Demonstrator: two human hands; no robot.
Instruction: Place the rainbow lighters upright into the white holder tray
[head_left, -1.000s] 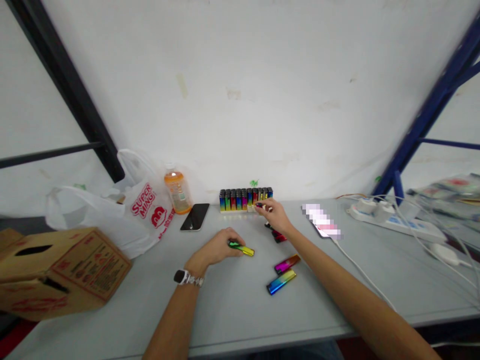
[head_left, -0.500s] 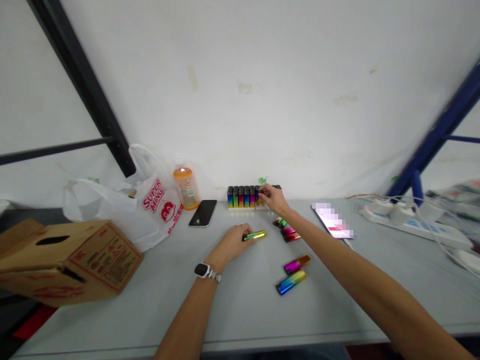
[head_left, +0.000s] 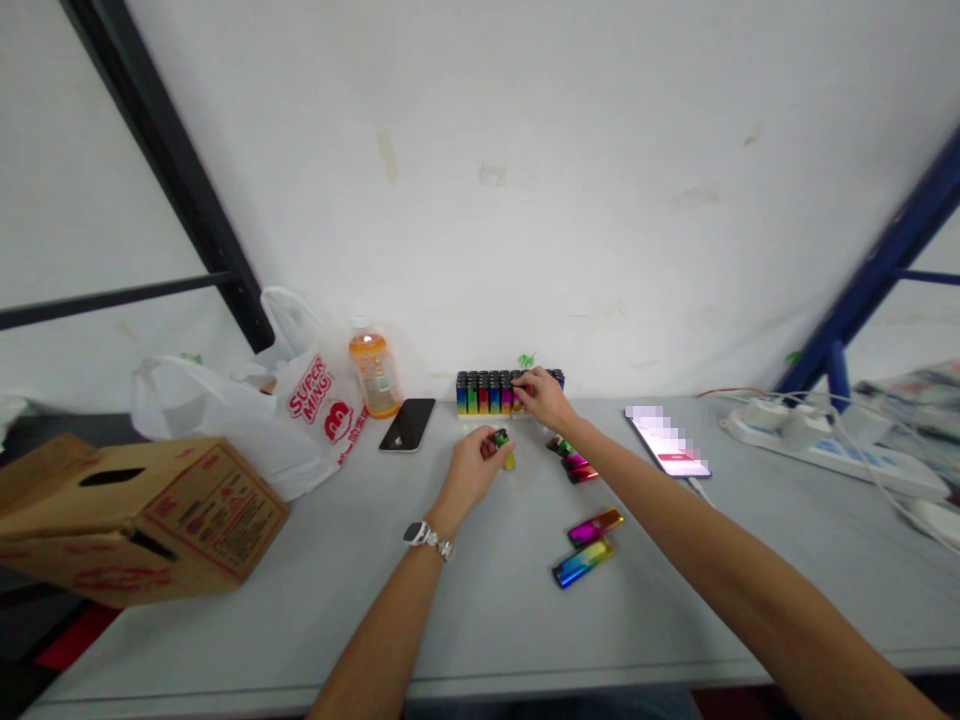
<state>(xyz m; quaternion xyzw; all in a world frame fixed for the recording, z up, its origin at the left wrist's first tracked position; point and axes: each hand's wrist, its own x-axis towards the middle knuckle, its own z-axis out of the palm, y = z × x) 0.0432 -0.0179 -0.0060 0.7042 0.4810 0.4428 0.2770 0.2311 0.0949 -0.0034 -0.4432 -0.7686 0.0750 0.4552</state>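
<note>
Several colourful lighters (head_left: 484, 393) stand upright in packed rows against the wall. At the right part of these rows, my right hand (head_left: 541, 396) has its fingers pinched on a lighter top, mostly hidden by the fingers. My left hand (head_left: 477, 462) is nearer to me and holds a green-yellow lighter (head_left: 509, 459), black end up, just above the table. Right of it, a few lighters (head_left: 577, 466) lie in a small pile, partly under my right forearm. Closer to the front edge lie a magenta-orange lighter (head_left: 595, 527) and a blue-yellow lighter (head_left: 583, 564).
On the grey table (head_left: 495, 620), a cardboard box (head_left: 202, 510), a white plastic bag (head_left: 300, 440), an orange bottle (head_left: 374, 375) and a black phone (head_left: 407, 425) stand or lie at left. A lit phone (head_left: 667, 440) and a white power strip (head_left: 832, 450) lie at right.
My left hand has moved slightly up and away from me, and its lighter has turned from lying flat to nearly upright. My right hand stays at the rows, shifted very slightly left.
</note>
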